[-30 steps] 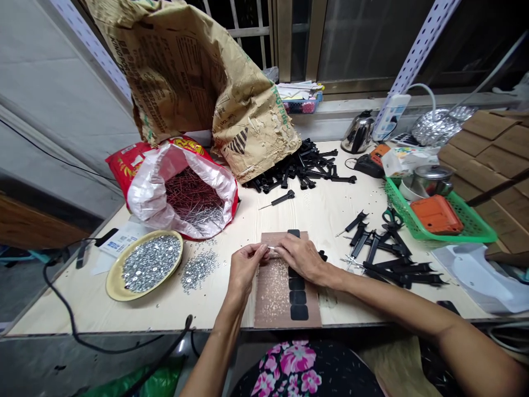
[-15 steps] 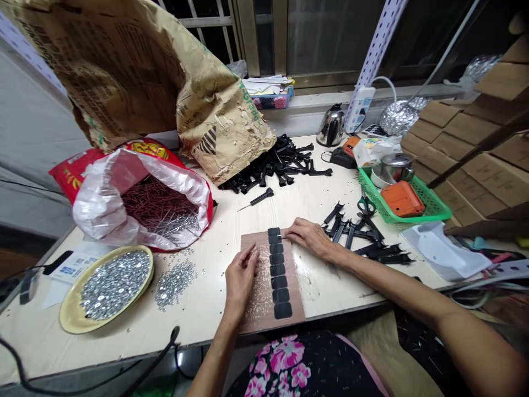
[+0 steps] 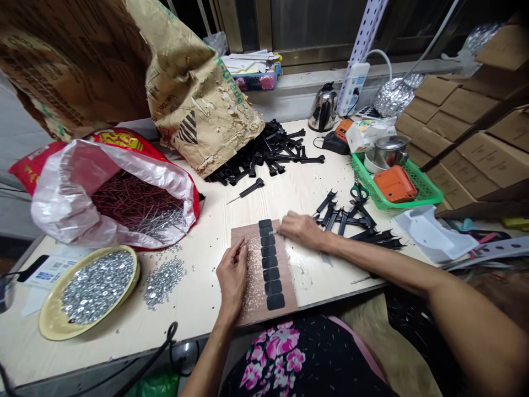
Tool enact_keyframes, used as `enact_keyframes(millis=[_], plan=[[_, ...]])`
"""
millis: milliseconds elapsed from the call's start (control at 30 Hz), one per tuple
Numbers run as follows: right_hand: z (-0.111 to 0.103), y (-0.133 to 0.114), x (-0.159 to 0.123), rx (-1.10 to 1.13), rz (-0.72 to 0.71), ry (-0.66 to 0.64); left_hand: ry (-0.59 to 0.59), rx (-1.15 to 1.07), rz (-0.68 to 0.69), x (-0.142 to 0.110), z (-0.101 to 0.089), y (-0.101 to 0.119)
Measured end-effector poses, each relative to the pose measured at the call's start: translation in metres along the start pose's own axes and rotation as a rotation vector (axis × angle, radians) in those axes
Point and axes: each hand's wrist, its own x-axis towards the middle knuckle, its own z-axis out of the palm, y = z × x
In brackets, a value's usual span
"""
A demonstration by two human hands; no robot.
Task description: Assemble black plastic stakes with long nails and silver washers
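Note:
A brown board point(image 3: 290, 286) lies at the table's front edge, bearing a column of several black rounded squares point(image 3: 271, 274) and many tiny pale bits point(image 3: 254, 275). My left hand point(image 3: 232, 273) rests on the board's left side, thumb and fingers drawn together; whatever may be between them is too small to make out. At the upper right of the column, my right hand point(image 3: 301, 230) is closed, slightly blurred. A small thin metal piece point(image 3: 273, 232) juts from its fingertips over one of the upper squares.
A yellow bowl of metal washers point(image 3: 97, 286), a loose washer pile point(image 3: 164, 282) and an open sack of nails point(image 3: 136, 204) are on the left. Black plastic parts point(image 3: 268, 149) spill from a paper sack point(image 3: 198, 99). More black parts point(image 3: 345, 218) and a green basket point(image 3: 425, 196) stand right.
The whole view has shifted, so the table's things sit a little further left and mostly higher. My right hand has moved slightly at the upper squares; my left stays on the board.

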Motion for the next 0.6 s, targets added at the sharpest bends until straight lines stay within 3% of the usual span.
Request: enact_keyframes(millis=[33,167,233,333,367,500,600], plan=[[0.000,0.002,0.001,0.011,0.007,-0.002,0.004,-0.002,-0.011,0.000,0.000,0.000],[0.000,-0.006,-0.004,0.095,-0.435,-0.150,0.013,0.012,-0.028,-0.001,0.000,0.000],[-0.003,-0.006,-0.001,0.081,-0.394,-0.149,0.021,0.035,-0.008,-0.001,0.000,0.001],[-0.007,0.000,0.009,0.010,-0.095,-0.083,0.029,0.058,0.004,0.000,0.001,0.000],[-0.007,0.000,0.011,-0.005,-0.089,-0.082,0.031,0.060,0.000,0.000,0.002,0.000],[-0.006,-0.015,-0.001,0.013,-0.332,-0.144,0.036,0.060,0.001,0.000,0.003,-0.001],[-0.005,-0.026,-0.013,0.017,-0.294,-0.145,0.030,0.055,0.017,0.000,0.004,-0.001]])
